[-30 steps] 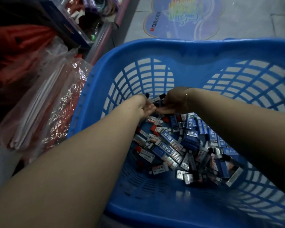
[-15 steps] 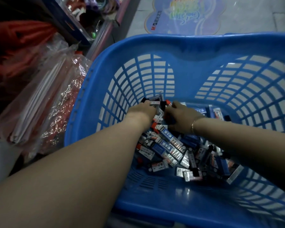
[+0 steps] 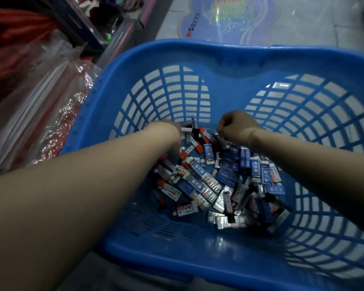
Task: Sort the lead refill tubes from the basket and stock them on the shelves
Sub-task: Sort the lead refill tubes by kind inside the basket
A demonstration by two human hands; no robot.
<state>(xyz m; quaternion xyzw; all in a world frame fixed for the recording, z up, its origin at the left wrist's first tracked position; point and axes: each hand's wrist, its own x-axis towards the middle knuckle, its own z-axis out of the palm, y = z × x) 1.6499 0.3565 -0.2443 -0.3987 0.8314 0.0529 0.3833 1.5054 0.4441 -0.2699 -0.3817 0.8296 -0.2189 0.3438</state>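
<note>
A blue plastic basket (image 3: 198, 49) holds a heap of lead refill tubes (image 3: 200, 173) in blue, clear, black and red-capped kinds. Both my arms reach down into it. My left hand (image 3: 166, 131) is at the heap's far left end and grips a small bunch of clear tubes (image 3: 189, 128) that stick out past its fingers. My right hand (image 3: 235, 124), with a thin bracelet on the wrist, is curled with its fingertips down in the tubes at the heap's far end; what they pinch is mostly hidden.
Clear plastic-wrapped packs (image 3: 40, 106) lean against the basket's left side. A low shelf with goods (image 3: 78, 19) runs along the upper left. A colourful floor sticker (image 3: 229, 19) lies on the tiles beyond the basket.
My hands, which met over the far end of the heap, have parted. The right hand has lifted and moved right, and the left keeps its bunch of tubes. The view has tilted slightly.
</note>
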